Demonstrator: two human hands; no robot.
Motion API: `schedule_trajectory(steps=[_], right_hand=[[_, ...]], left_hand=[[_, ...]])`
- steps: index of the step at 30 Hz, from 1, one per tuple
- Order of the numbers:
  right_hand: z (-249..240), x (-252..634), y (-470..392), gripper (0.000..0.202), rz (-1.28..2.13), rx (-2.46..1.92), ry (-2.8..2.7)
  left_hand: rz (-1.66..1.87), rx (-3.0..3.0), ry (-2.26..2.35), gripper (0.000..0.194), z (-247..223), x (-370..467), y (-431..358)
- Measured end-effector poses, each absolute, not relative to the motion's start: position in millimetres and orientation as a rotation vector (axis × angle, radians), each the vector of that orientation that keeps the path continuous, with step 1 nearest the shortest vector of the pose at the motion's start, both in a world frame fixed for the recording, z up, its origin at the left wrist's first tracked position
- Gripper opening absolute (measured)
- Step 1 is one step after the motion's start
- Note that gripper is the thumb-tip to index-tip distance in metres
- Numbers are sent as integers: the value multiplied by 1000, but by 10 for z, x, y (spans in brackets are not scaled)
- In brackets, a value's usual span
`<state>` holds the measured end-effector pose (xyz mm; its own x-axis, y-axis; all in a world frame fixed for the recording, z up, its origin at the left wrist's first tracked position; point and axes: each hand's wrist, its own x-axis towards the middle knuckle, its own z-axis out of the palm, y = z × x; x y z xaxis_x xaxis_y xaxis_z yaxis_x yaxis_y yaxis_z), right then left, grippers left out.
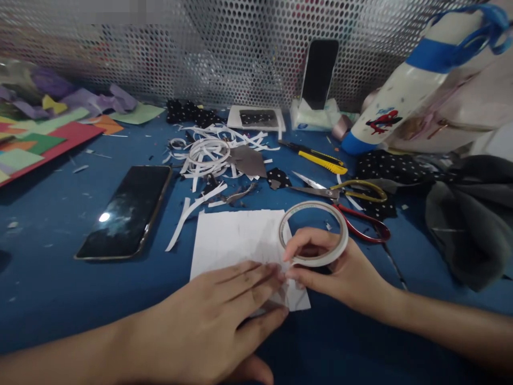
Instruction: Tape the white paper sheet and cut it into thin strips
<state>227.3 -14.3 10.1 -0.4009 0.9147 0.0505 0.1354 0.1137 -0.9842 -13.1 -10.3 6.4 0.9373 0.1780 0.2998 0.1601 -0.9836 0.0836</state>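
Observation:
A sheet of white paper lies on the blue table in front of me. My left hand rests across its lower part, fingers stretched toward the right, with the thumb lower and apart. My right hand holds a roll of double-sided tape above the right side of the sheet, fingers passing through the ring. Its thumb and index finger come close together at the roll's near edge, beside my left fingertips. Whether a loose end of tape is between them is too blurred to tell.
Scissors and a yellow utility knife lie beyond the roll. White paper strips heap up at the back. A phone lies left, another phone stands upright behind. A bottle and dark cloth are right, coloured paper far left.

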Motion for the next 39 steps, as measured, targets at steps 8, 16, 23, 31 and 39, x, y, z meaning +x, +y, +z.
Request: schedule_trajectory(steps=[8,16,23,31,39], right_hand=[[89,2278,-146,14,1312,-1031,-1715],[91,2257,-113,13,1275,-1043,-1747],[83,2270,-128,12,1263,-1065,-1762],[75,2273,-130,11,1291,-1077,-1744],[77,2266,-141,12,1271,-1073,-1754]], left_hand=[[519,3015,243,47,48,-145,-103],[556,3028,274,45,70,-118,-125],[520,3018,319,45,27,-122,-202],[459,3071,400,50,-16,-98,-334],[551,3064,566,47,-100,-66,-423]])
